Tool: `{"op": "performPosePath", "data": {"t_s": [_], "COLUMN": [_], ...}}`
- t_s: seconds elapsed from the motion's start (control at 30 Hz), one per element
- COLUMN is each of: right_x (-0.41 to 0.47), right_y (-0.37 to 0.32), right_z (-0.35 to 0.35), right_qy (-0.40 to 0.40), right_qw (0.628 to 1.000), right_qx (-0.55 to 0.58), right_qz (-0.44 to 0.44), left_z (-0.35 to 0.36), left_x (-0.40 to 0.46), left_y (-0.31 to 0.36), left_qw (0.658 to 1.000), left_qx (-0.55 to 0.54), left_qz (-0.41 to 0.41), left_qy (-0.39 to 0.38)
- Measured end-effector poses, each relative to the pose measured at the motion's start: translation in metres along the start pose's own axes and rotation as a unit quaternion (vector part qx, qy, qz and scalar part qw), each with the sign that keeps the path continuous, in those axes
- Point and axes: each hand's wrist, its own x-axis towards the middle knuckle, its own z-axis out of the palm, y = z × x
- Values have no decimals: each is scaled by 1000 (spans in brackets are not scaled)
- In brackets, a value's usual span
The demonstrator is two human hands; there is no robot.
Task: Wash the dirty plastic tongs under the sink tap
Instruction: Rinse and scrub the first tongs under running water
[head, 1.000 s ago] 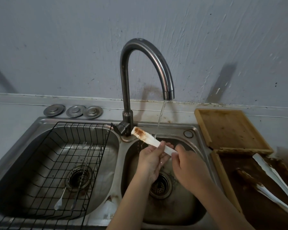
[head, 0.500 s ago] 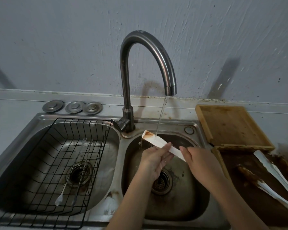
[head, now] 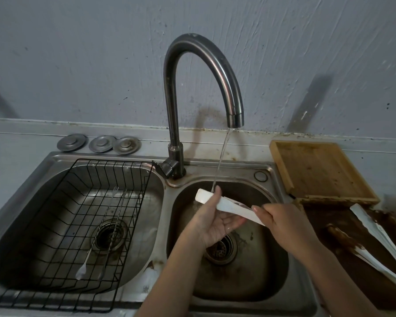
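Observation:
White plastic tongs (head: 232, 207) lie slanted over the right sink basin (head: 261, 271), tip up-left under the thin stream from the curved tap (head: 234, 117). My left hand (head: 213, 223) cups the tongs from below, thumb over the top near the tip where the water lands. My right hand (head: 284, 221) grips the lower right end. The tip looks white, with a small dark smear mid-length.
The left basin holds a black wire rack (head: 73, 225) with thin utensils (head: 105, 234). Three metal sink plugs (head: 98, 143) sit behind it. On the right are a wooden tray (head: 318, 170) and a brown-smeared board (head: 357, 266) with more dirty tongs (head: 384, 243).
The tongs dropped lower and shifted right under the stream. My left thumb slid up over the tip, and the brown stain seen there earlier no longer shows.

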Motion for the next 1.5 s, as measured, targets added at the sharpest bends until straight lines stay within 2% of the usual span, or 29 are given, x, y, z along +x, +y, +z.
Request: {"op": "performPosePath", "data": {"t_s": [0.1,0.3,0.43,0.5,0.6,0.7,0.8,0.87,1.0,1.23,1.33,1.5], "right_x": [-1,-2,-5,-6,-7,-7,-7,-7,-7,-9,-10,-9], "right_y": [3,8,11,13,16,18,19,20,22,18,16,16], "right_z": [1,0,1,0,-2,-2,-2,-2,-2,-5,-7,-8], "right_qy": [-1,6,38,60,79,94,98,102,113,174,199,205], "right_qw": [1000,999,998,997,995,993,992,991,992,979,977,978], "right_qx": [21,40,49,53,54,76,86,80,46,-40,-19,37], "right_qz": [-1,3,5,5,-7,-5,-2,-13,-43,-102,-75,28], "left_z": [-5,-7,-15,-18,-22,-22,-21,-19,-11,-15,-13,-7], "left_x": [1,3,3,1,4,3,3,3,1,2,-2,-6], "left_y": [5,3,4,8,14,15,17,18,18,26,28,26], "left_qw": [998,994,991,993,977,927,870,856,857,897,900,885], "left_qx": [-59,-99,-129,-104,-6,134,245,266,270,277,273,272], "left_qz": [-27,-34,-15,40,177,317,382,392,376,259,263,320], "left_qy": [-18,-42,-16,30,116,151,194,206,227,228,216,203]}}
